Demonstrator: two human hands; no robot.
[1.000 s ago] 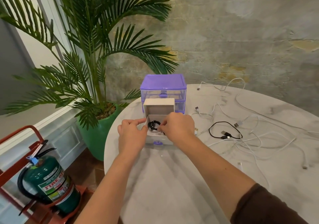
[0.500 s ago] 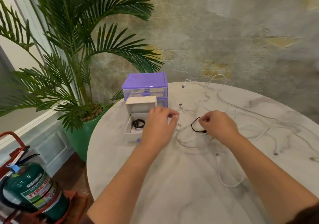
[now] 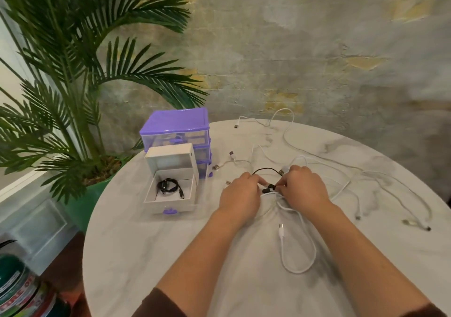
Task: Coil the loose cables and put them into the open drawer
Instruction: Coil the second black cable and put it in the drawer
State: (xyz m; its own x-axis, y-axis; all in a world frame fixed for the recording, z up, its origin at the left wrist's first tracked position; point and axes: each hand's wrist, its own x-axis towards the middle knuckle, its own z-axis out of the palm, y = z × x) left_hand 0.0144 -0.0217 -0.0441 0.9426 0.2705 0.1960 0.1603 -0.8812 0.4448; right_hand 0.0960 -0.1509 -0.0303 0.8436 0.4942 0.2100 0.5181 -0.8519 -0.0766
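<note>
**Both hands on the black cable at mid-table**

The round marble table [image 3: 170,255] fills the lower view, with a palm [image 3: 73,72] in a green pot beyond its left edge. White cables [image 3: 296,250] sprawl loose over the table's right half, with no single heading; the nearest one makes a long loop running toward the person.

The purple organiser [image 3: 177,124] stands at the table's far left edge. Its open drawer [image 3: 170,203] is pulled out toward the person, and a coiled black cable [image 3: 168,185] lies flat inside.

The left hand [image 3: 240,197] and right hand [image 3: 303,189] meet near the table's centre, to the right of the drawer. Fingers of both are curled, pinching a second black cable [image 3: 267,169], whose thin loop arcs away over the table between them. Its plugs [image 3: 268,188] sit side by side at the fingertips.

At bottom left, a green extinguisher [image 3: 19,290] bears a partial red label reading "FIRE".
</note>
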